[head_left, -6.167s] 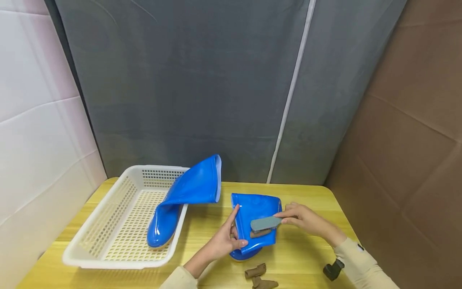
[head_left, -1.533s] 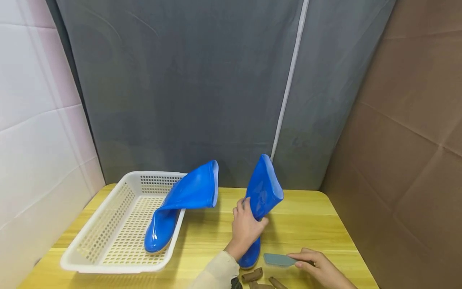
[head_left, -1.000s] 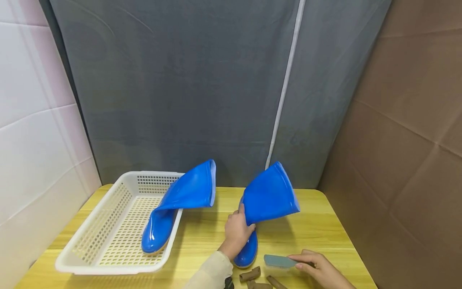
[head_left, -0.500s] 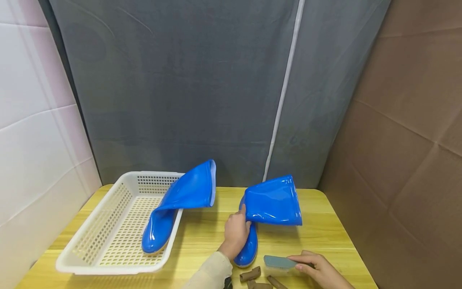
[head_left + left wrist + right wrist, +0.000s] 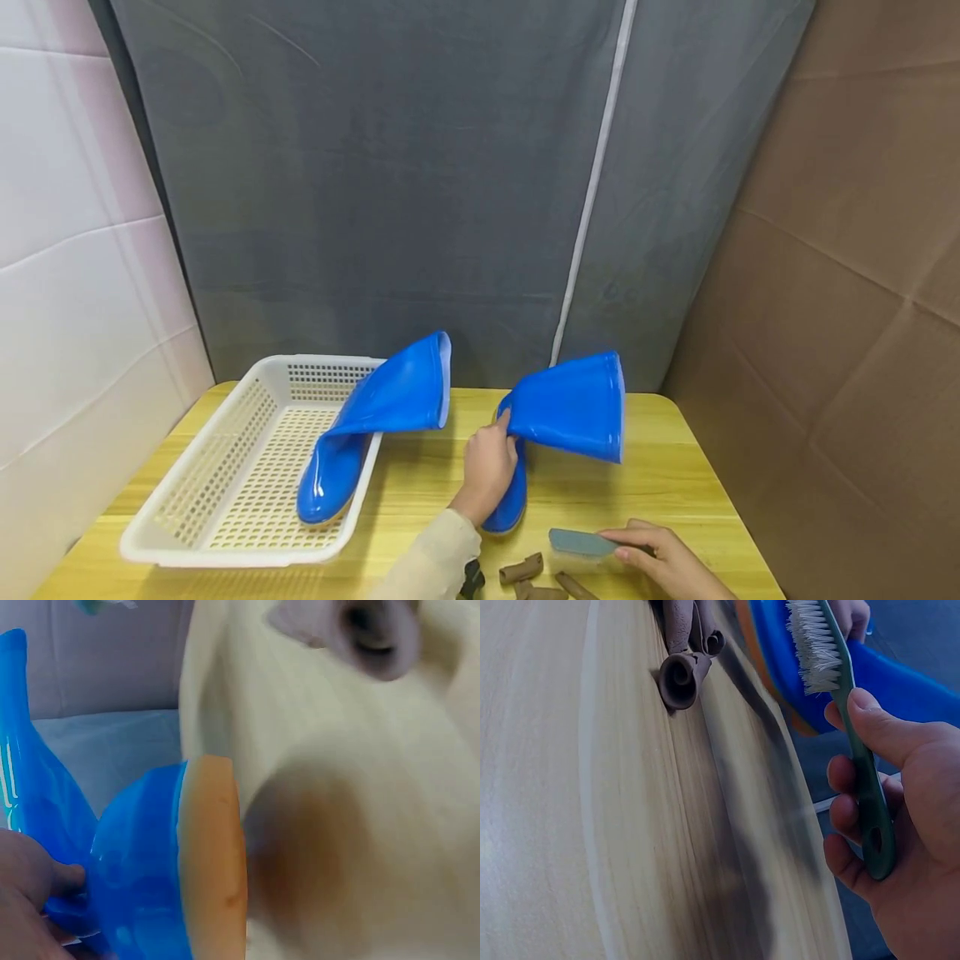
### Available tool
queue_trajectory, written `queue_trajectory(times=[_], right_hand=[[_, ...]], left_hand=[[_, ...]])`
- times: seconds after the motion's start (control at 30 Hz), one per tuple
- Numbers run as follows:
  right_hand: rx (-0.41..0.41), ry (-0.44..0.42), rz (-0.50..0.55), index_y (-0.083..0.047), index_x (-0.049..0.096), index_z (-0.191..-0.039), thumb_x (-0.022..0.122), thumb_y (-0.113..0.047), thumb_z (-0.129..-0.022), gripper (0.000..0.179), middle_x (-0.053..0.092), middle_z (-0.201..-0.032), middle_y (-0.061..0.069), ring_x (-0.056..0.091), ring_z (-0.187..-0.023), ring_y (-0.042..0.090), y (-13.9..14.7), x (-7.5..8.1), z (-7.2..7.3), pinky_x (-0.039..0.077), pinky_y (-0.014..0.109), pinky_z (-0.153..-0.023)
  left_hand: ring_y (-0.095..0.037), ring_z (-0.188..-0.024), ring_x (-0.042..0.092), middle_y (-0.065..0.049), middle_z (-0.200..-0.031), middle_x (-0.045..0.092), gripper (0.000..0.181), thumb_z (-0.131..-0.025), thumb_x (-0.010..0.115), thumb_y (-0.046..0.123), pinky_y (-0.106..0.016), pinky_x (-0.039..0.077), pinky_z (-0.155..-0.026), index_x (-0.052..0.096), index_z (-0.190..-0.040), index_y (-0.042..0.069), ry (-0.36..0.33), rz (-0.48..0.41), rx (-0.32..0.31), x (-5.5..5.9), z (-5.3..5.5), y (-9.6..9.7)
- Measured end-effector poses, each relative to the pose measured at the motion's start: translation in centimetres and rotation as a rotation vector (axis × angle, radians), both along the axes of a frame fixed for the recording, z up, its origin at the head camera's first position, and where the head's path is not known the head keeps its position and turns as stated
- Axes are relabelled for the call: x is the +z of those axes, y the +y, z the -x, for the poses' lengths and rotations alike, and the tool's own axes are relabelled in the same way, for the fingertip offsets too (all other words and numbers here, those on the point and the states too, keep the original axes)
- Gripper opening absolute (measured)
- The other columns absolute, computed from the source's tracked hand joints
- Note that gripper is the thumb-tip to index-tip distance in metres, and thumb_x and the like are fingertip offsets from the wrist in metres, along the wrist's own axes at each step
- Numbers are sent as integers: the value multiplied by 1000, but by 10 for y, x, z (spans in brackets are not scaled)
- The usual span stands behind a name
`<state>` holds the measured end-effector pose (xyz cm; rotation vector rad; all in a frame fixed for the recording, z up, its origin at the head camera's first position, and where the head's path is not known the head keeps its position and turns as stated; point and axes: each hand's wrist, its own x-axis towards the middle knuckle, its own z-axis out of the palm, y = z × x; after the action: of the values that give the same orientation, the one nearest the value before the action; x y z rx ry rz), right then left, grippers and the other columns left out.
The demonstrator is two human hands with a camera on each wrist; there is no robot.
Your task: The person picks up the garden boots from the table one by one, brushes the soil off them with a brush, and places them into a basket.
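Observation:
My left hand (image 5: 487,468) grips a blue rain boot (image 5: 572,408) around the ankle. The boot's shaft leans right, and its toe points toward me. In the left wrist view, the tan sole (image 5: 214,862) faces the table, with a shadow beside it; contact with the table is unclear. My right hand (image 5: 663,560) holds a grey-green scrub brush (image 5: 579,542) low over the front of the table. Fingers and thumb wrap its handle (image 5: 866,787) in the right wrist view, where white bristles (image 5: 814,649) show. Several brown rolled pieces (image 5: 522,569) lie between the hands.
A white perforated basket (image 5: 142,533) stands on the left of the wooden table (image 5: 637,492). Another blue rain boot (image 5: 405,387) leans in it, its shaft overhanging the right rim. A grey curtain (image 5: 375,183) hangs behind; a brown one (image 5: 847,275) flanks the right.
Earlier the brush was against the boot's shaft; it has since come down toward the table front. The left hand has turned the boot, its shaft swinging rightward, and just now shifted it slightly away from me.

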<state>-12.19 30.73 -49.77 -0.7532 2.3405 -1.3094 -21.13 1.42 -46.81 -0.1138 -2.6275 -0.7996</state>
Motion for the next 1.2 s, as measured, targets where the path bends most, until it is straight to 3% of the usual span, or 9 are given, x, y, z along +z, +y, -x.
queue_trajectory(times=[0.13, 0.4, 0.57, 0.63, 0.87, 0.93, 1.07, 1.2], right_hand=[[-1, 13, -2, -4, 59, -136, 48, -21, -104, 38, 59, -89, 17, 47, -72, -4, 0, 1, 0, 42, 26, -58], [19, 10, 18, -4, 59, -137, 48, -20, -104, 38, 54, -84, 21, 43, -68, -5, -2, 2, 1, 41, 24, -56], [7, -4, 18, -3, 58, -137, 48, -20, -104, 38, 53, -83, 20, 41, -66, -4, -3, 4, 1, 40, 26, -56], [0, -24, 15, -2, 57, -137, 48, -22, -104, 39, 52, -83, 21, 40, -65, -3, -4, 6, 1, 40, 27, -56], [-20, -46, -11, -3, 57, -137, 48, -27, -104, 42, 52, -84, 26, 40, -65, -3, -6, 11, 3, 41, 27, -56], [-18, -52, -8, -4, 57, -138, 48, -28, -104, 42, 52, -85, 26, 41, -65, -1, -6, 12, 4, 41, 27, -56], [-7, -44, 12, -5, 57, -138, 49, -26, -104, 41, 53, -85, 26, 44, -65, 5, -6, 14, 6, 42, 27, -57], [6, 15, 39, -3, 59, -136, 50, -22, -104, 38, 56, -85, 23, 48, -68, 14, -6, 16, 7, 43, 27, -58]], left_hand=[[-25, -63, 71, -14, -82, 75, 36, -95, 63, 14, -33, 58, -55, 65, -130, 5, 29, 9, 7, 15, 2, -3], [-24, -70, 74, -13, -84, 76, 36, -97, 62, 17, -32, 61, -63, 64, -131, 4, 33, -13, 3, 39, -1, -12], [-16, -51, 62, -10, -70, 71, 36, -97, 62, 18, -25, 53, -50, 65, -130, 5, 66, -37, 5, 58, 0, -19], [-14, -46, 56, -11, -67, 68, 36, -97, 63, 19, -24, 51, -47, 65, -130, 5, 73, -56, -1, 68, 1, -22], [-20, -50, 63, -13, -76, 74, 35, -97, 62, 21, -27, 47, -43, 66, -130, 9, 104, -124, 2, 112, 0, -39], [-18, -46, 57, -14, -78, 75, 35, -97, 62, 21, -25, 41, -40, 66, -129, 8, 118, -138, 1, 124, 0, -46], [-13, -40, 43, -12, -63, 66, 35, -98, 60, 22, -23, 30, -39, 65, -131, 10, 134, -151, -1, 145, -1, -61], [-13, -39, 39, -13, -70, 69, 36, -100, 57, 24, -24, 28, -40, 63, -134, 12, 127, -155, -9, 164, -4, -80]])
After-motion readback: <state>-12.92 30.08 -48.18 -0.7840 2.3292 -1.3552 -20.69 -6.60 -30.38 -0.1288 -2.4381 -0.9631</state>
